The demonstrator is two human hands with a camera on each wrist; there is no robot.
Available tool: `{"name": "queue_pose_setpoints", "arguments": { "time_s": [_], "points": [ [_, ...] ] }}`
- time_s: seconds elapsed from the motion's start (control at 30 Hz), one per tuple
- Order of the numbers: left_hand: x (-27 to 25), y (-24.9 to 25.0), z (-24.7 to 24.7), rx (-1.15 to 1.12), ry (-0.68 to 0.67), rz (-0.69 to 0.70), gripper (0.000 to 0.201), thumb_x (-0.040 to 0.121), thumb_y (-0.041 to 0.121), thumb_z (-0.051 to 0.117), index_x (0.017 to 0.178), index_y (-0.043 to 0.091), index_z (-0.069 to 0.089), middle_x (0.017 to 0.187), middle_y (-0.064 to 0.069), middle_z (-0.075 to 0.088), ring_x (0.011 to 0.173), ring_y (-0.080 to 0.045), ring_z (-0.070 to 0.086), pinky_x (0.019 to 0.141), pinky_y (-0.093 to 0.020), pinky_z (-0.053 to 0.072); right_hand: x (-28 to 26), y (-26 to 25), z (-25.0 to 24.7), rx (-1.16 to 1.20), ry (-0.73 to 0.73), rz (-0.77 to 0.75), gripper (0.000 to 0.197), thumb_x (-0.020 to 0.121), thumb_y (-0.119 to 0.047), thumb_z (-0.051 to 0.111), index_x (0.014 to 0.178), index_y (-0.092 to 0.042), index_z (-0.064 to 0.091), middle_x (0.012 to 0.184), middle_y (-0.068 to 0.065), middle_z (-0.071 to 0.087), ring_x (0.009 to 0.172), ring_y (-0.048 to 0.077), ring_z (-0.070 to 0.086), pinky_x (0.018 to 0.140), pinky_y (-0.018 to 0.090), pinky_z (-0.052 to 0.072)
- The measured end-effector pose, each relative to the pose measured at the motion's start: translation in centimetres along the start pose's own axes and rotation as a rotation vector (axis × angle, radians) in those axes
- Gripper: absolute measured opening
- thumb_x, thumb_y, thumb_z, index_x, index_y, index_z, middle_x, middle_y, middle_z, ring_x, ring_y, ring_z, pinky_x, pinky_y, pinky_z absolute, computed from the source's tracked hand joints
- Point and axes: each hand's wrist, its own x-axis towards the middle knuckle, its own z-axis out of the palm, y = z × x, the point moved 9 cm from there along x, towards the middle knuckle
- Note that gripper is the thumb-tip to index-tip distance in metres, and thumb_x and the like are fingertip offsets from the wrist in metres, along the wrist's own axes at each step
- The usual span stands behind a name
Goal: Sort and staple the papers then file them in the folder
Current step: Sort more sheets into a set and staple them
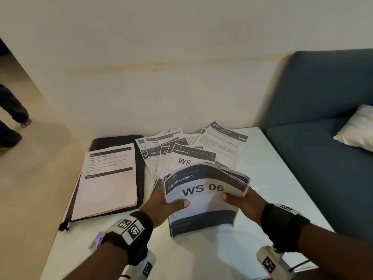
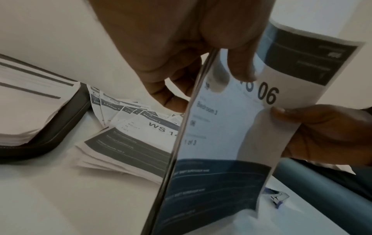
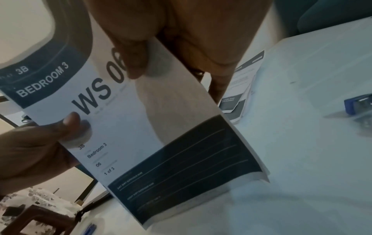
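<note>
Both my hands hold a curled stack of papers [image 1: 203, 211] above the white table; its top sheet reads "BEDROOM 3, WS 06". My left hand [image 1: 161, 205] grips the stack's left edge, thumb on top, and my right hand [image 1: 242, 201] grips the right edge the same way. Behind the stack, more sheets [image 1: 181, 156] lie fanned out, with "BALCONY 2" on top. A black folder [image 1: 140, 168] lies open at the left with a pile of pages [image 1: 109, 178] on it. A blue stapler [image 3: 358, 103] sits on the table to the right of the held stack.
The white table [image 1: 268, 178] stands against a cream wall. A blue sofa [image 1: 323, 138] with a white pillow [image 1: 357, 130] borders its right side. Another person's legs [image 1: 12, 110] stand on the floor at far left.
</note>
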Motion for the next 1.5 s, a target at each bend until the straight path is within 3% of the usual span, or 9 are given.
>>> {"name": "queue_pose_setpoints", "arguments": {
  "time_s": [0.1, 0.3, 0.43, 0.7, 0.9, 0.97, 1.1, 1.2, 1.5],
  "points": [
    [0.0, 0.6, -0.3, 0.013, 0.041, 0.013, 0.071, 0.065, 0.063, 0.076, 0.122, 0.027, 0.055, 0.118, -0.002, 0.068, 0.113, -0.023, 0.063, 0.093, -0.049, 0.055, 0.0, -0.5, -0.8, -0.007, 0.081, -0.038, 0.018, 0.090, -0.013, 0.067, 0.101, -0.027, 0.071, 0.104, 0.002, 0.075, 0.103, 0.023, 0.068, 0.096, 0.048, 0.052],
    [-0.3, 1.5, -0.5, 0.087, 0.071, 0.063, 0.032, 0.088, 0.026, 0.072, 0.112, 0.039, 0.055, 0.112, 0.010, 0.066, 0.107, -0.011, 0.062, 0.081, -0.018, 0.055, -0.5, -2.0, 0.4, -0.023, -0.015, -0.123, 0.033, 0.084, -0.005, 0.073, 0.103, -0.031, 0.069, 0.104, -0.003, 0.075, 0.101, 0.013, 0.069, 0.086, 0.032, 0.056],
    [-0.5, -0.9, 0.4, 0.126, -0.021, -0.027, 0.042, 0.080, 0.038, 0.075, 0.117, 0.039, 0.056, 0.114, 0.010, 0.066, 0.110, -0.008, 0.060, 0.095, -0.029, 0.053, -0.4, 0.1, 1.4, -0.103, -0.077, -0.021, 0.037, 0.090, 0.005, 0.062, 0.107, -0.028, 0.061, 0.106, -0.009, 0.070, 0.101, 0.008, 0.065, 0.085, 0.019, 0.053],
    [0.0, -2.0, -0.7, 0.046, 0.062, -0.065, 0.058, 0.072, 0.054, 0.067, 0.124, 0.030, 0.057, 0.119, 0.001, 0.067, 0.115, -0.018, 0.060, 0.100, -0.041, 0.051, -0.1, 1.1, 1.0, -0.214, -0.006, 0.005, 0.020, 0.089, -0.034, 0.069, 0.108, -0.039, 0.062, 0.116, 0.001, 0.070, 0.111, 0.017, 0.063, 0.100, 0.038, 0.049],
    [-0.4, -5.5, 0.2, 0.102, 0.032, -0.153, 0.059, 0.062, 0.067, 0.072, 0.109, 0.033, 0.064, 0.110, -0.003, 0.070, 0.106, -0.024, 0.064, 0.096, -0.049, 0.052, -0.3, 8.6, 2.0, -0.313, -0.052, 0.159, 0.054, 0.060, -0.084, 0.064, 0.098, -0.046, 0.066, 0.115, 0.011, 0.069, 0.109, 0.031, 0.062, 0.098, 0.047, 0.048],
    [-0.3, -4.4, -0.1, 0.025, 0.073, -0.160, 0.053, 0.074, 0.058, 0.070, 0.116, 0.028, 0.061, 0.110, -0.005, 0.069, 0.106, -0.025, 0.064, 0.095, -0.047, 0.053, -0.5, 8.0, 2.3, -0.305, -0.056, 0.133, 0.040, 0.068, -0.076, 0.067, 0.102, -0.056, 0.063, 0.117, 0.009, 0.068, 0.111, 0.028, 0.061, 0.101, 0.047, 0.046],
    [-0.2, -1.4, -1.8, -0.127, 0.246, -0.080, 0.026, 0.097, 0.031, 0.058, 0.120, 0.021, 0.060, 0.110, -0.004, 0.072, 0.107, -0.025, 0.066, 0.091, -0.039, 0.056, -0.7, 2.2, 2.7, -0.248, -0.001, 0.081, 0.051, 0.084, -0.064, 0.059, 0.108, -0.020, 0.067, 0.105, 0.008, 0.071, 0.101, 0.024, 0.065, 0.096, 0.041, 0.051],
    [-0.6, -0.8, -1.9, -0.294, 0.346, -0.101, 0.019, 0.097, 0.024, 0.057, 0.115, 0.022, 0.062, 0.105, -0.003, 0.074, 0.098, -0.026, 0.071, 0.085, -0.045, 0.058, 0.0, -0.4, 2.9, -0.191, 0.036, 0.054, 0.018, 0.099, -0.038, 0.051, 0.105, -0.024, 0.061, 0.107, 0.003, 0.068, 0.104, 0.023, 0.062, 0.098, 0.038, 0.050],
    [-1.5, -1.1, -3.7, -0.319, 0.493, -0.097, 0.016, 0.095, 0.016, 0.062, 0.108, 0.024, 0.060, 0.108, -0.006, 0.071, 0.096, -0.030, 0.070, 0.082, -0.049, 0.058, 1.0, -1.5, 4.0, -0.126, 0.081, 0.033, 0.024, 0.099, -0.039, 0.049, 0.114, -0.023, 0.059, 0.109, -0.002, 0.067, 0.105, 0.019, 0.061, 0.103, 0.045, 0.048]
  ]
}}
